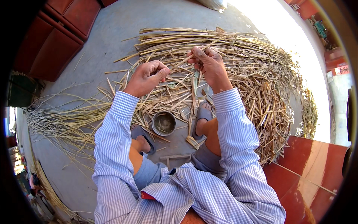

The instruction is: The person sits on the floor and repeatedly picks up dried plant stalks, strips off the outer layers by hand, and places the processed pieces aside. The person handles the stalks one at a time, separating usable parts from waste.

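Both hands, left hand (146,77) and right hand (209,64), pinch one bamboo strip (183,59) spanning between them.

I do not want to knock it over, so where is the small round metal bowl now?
In the head view the small round metal bowl stands on the concrete floor between the person's sandalled feet, below both hands, at the near edge of the straw pile.
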